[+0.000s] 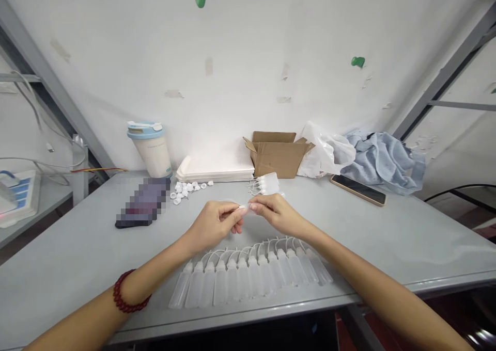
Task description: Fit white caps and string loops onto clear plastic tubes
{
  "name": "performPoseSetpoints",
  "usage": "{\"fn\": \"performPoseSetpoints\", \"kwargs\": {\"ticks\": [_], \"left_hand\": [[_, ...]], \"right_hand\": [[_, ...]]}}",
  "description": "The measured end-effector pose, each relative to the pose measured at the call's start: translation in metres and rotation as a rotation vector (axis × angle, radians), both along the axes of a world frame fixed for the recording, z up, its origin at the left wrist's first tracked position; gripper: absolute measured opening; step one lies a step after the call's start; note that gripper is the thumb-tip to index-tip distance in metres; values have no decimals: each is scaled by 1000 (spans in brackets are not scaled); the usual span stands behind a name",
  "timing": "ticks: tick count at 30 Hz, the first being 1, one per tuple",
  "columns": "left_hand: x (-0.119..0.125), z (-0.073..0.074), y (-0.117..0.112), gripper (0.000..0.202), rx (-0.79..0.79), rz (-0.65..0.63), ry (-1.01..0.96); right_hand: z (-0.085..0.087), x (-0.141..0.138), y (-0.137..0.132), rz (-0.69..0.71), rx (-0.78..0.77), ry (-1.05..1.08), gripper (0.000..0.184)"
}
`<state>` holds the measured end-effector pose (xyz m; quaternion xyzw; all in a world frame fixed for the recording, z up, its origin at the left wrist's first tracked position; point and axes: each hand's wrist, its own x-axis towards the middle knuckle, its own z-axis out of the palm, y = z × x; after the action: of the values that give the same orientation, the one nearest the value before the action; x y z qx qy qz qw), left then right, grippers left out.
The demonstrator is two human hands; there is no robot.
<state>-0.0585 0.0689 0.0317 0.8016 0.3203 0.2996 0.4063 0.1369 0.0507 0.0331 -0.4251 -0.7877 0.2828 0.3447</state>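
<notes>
My left hand is closed in a pinch on a small white plastic piece, mostly covered by the fingers. A faint translucent edge shows just above those fingers. Fingertips of my right hand pinch at the other side of the piece, almost meeting the left thumb; what they grip is too small to make out. Below both hands, several translucent squeeze bottles with white caps and thin looped tubes lie side by side along the table's front. Behind the hands are loose white caps and a small bunch of white tubed pieces.
The grey table carries a cup with a blue lid, a blurred dark object, a white stack, an open cardboard box, a plastic bag, blue cloth and a phone. A wall stands behind.
</notes>
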Motion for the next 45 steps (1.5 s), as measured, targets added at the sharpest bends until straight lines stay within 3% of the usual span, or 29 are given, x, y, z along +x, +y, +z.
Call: {"fn": "performPoseSetpoints", "kwargs": {"ticks": [3, 5, 8, 12, 15, 17, 22, 24, 27, 30, 32, 35, 39, 45], "left_hand": [[-1, -1, -4, 33, 371, 21, 46], [-1, -3, -3, 28, 520, 24, 47], [-1, -5, 0, 27, 482, 54, 57], [0, -3, 2, 38, 99, 28, 76], [0, -4, 3, 39, -13, 12, 84], [0, -5, 2, 39, 55, 10, 120], [1, -10, 3, 37, 517, 27, 177], [0, -11, 7, 34, 589, 36, 198], [-6, -10, 19, 29, 537, 86, 244], [-17, -7, 37, 29, 483, 264, 314], [-28, -6, 51, 28, 474, 372, 384], [-44, -4, 68, 27, 499, 518, 508], [-60, 0, 79, 26, 477, 645, 690], [-69, 11, 82, 31, 403, 617, 847]], "right_hand": [[1, 4, 3, 49, -211, 109, 44], [-1, 7, 6, 99, -319, 170, 47], [-1, 8, 7, 101, -287, 172, 46], [4, 5, 3, -3, -110, 61, 35], [3, 4, 2, 6, -100, 14, 32], [1, 4, 4, 34, -122, 12, 33], [-4, 7, 8, 76, -313, 121, 41], [-5, 7, 11, 76, -332, 126, 41], [-8, 9, 18, -6, -150, 22, 36], [-13, 16, 29, -173, 121, -190, 33], [-16, 22, 36, -294, 224, -359, 35], [-18, 28, 43, -404, 286, -530, 38], [-22, 31, 46, -391, 326, -622, 32], [-28, 36, 48, -369, 388, -624, 23]]}}
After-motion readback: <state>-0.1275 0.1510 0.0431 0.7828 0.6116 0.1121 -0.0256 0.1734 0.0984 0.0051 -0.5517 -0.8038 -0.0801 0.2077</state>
